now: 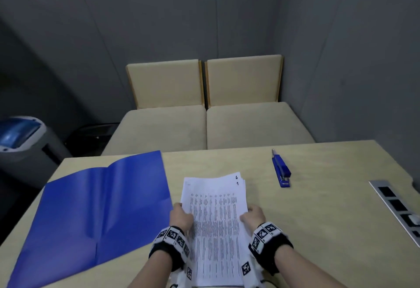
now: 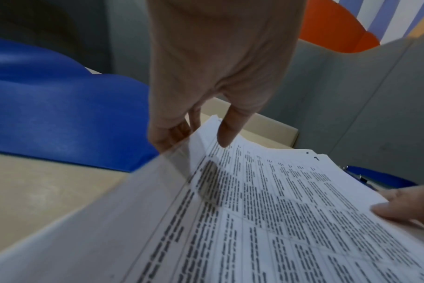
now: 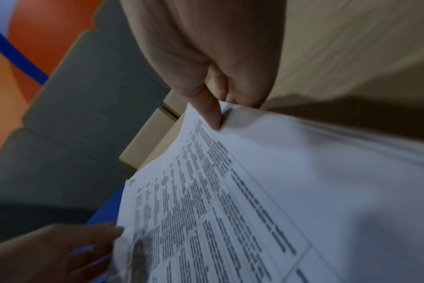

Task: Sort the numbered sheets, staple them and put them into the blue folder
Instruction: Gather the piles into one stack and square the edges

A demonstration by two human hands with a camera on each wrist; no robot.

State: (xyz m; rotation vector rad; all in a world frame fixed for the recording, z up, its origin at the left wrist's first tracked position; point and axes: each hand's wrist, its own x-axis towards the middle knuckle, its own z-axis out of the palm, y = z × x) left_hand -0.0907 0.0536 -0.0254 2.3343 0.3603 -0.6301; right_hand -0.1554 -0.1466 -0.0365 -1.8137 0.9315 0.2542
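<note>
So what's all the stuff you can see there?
sheets: one stack, white with black print, on the table between both hands
folder: one, blue, lying open left of the sheets
stapler: one, blue, right of the sheets, far side
table: one, pale wood
power strip: one, silver, set in the table's right edge
seats: two, beige, behind the table
bin: one, grey with blue top, far left
left hand: grips the stack's left edge
right hand: grips its right edge

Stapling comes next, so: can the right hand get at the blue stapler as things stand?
Probably yes: the stapler lies in the open on the table, nothing between. But the right hand grips the sheets and must let go first.
</note>
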